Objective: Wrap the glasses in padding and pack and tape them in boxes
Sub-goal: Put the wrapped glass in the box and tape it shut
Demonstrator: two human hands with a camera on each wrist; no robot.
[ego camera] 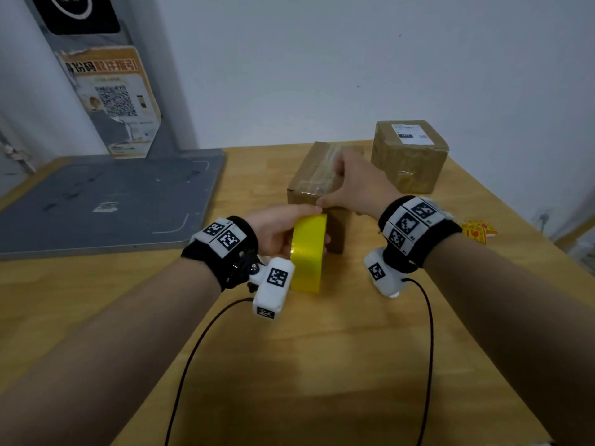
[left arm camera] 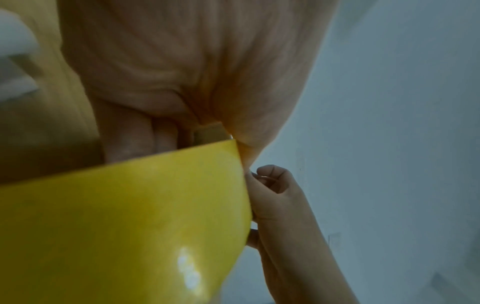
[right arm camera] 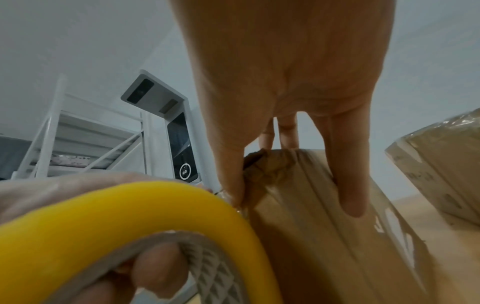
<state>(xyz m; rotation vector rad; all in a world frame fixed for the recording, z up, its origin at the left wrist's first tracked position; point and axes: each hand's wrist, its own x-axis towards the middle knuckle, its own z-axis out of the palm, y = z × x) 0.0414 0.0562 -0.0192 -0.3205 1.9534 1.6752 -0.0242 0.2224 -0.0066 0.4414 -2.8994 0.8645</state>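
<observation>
Taping is under way on the near brown cardboard box [ego camera: 317,185] mid-table: the left hand [ego camera: 273,230] grips the yellow tape roll [ego camera: 307,252] against its near edge, the right hand [ego camera: 357,185] presses flat on top. The far taped cardboard box [ego camera: 409,156] looks finished.

- Head view: high, looking forward and down over both forearms onto the wooden table [ego camera: 322,349].
- Left wrist view: very close, along the palm onto the yellow tape roll [left arm camera: 124,222].
- Right wrist view: close, along the fingers onto the box [right arm camera: 324,216].
- Shared by all 3: the tape roll.
</observation>
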